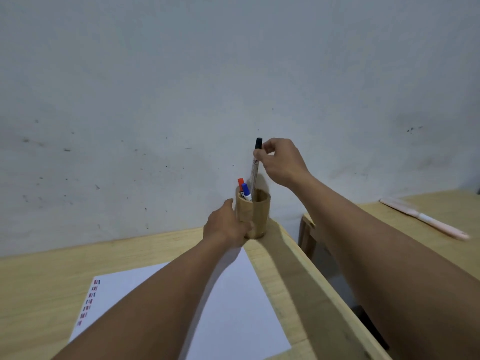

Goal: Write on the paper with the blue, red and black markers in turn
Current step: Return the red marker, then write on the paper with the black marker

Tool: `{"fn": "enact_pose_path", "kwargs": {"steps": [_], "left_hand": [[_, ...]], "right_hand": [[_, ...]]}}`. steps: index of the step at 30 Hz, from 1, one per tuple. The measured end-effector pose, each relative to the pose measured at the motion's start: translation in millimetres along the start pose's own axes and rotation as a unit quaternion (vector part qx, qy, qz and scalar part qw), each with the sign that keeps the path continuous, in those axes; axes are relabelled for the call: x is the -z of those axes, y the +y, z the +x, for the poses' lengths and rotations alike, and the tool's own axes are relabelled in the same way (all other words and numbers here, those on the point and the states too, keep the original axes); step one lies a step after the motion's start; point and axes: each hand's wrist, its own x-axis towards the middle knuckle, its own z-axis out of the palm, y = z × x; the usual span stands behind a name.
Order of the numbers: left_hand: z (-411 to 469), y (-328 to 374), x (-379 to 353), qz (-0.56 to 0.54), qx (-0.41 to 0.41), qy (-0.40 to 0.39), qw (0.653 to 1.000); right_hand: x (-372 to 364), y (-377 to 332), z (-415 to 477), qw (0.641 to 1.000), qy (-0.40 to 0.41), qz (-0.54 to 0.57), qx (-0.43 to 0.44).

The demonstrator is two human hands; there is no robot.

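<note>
My left hand [228,224] wraps the round wooden pen cup [255,216] to steady it; my right hand [281,162] fingertips pinch the black-capped white marker [255,162] upright above it

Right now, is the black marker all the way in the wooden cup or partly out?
Partly out. The right hand pinches the black marker near its cap, most of the barrel above the wooden cup; its lower end is inside.
</note>
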Motion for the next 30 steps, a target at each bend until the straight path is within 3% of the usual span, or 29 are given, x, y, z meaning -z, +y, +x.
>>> {"fn": "enact_pose_path", "kwargs": {"steps": [5,10,14,19,26,30], "left_hand": [[-18.5,13.8,52.0,-0.033,-0.001,0.094,0.995],[-39.6,35.8,111.1,-0.215,-0.048,0.193,0.956],[-59.5,49.3,149.1,-0.349,-0.068,0.142,0.924],[-74.4,38.8,174.2,-0.339,-0.072,0.080,0.934],[-83.3,14.0,196.9,-0.317,-0.062,0.114,0.939],[-85.8,1.2,211.9,-0.344,-0.040,0.150,0.926]], "right_hand": [[15.9,-38.5,-15.1,0.998,0.011,-0.019,0.055],[18.1,-74.2,-37.2,0.995,-0.028,-0.037,0.088],[9.6,-93.0,-60.0,0.984,-0.074,-0.097,0.131],[-2.9,-111.7,-81.0,0.974,-0.110,-0.109,0.163],[-19.8,-128.8,-97.9,0.977,-0.140,-0.079,0.143],[-28.9,-135.4,-103.5,0.967,-0.217,-0.087,0.101]]}}
